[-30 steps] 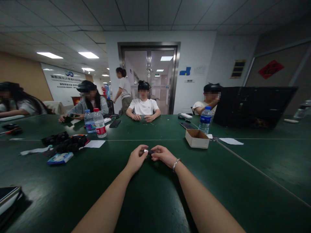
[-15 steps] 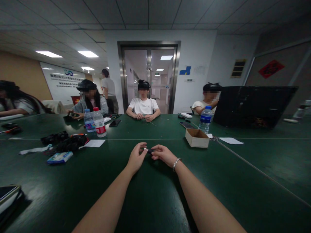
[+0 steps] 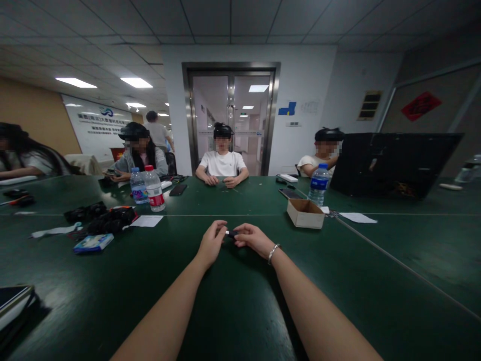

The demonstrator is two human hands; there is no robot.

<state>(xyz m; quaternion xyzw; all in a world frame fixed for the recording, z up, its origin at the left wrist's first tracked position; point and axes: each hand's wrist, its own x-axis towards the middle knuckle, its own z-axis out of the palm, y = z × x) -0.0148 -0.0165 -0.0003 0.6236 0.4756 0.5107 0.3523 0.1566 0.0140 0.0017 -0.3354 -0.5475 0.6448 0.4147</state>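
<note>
Over the glossy green table, a small dark slim object with a shiny silver end sits between both hands. The right hand pinches its dark part; the left hand curls its fingers at the silver, grip unclear. Probably light, stiff, slick on metal: hold the dark part.

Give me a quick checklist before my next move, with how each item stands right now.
1. Right hand holds the small dark object: ok, pinched between thumb and fingers.
2. Left hand grips its silvery end: cannot tell; fingertips are close, contact too small to see.
3. Bracelet away from the small dark object: ok, on the right wrist.
4. Open box apart from both hands: ok.
5. Red-capped bottle upright: ok.
</note>
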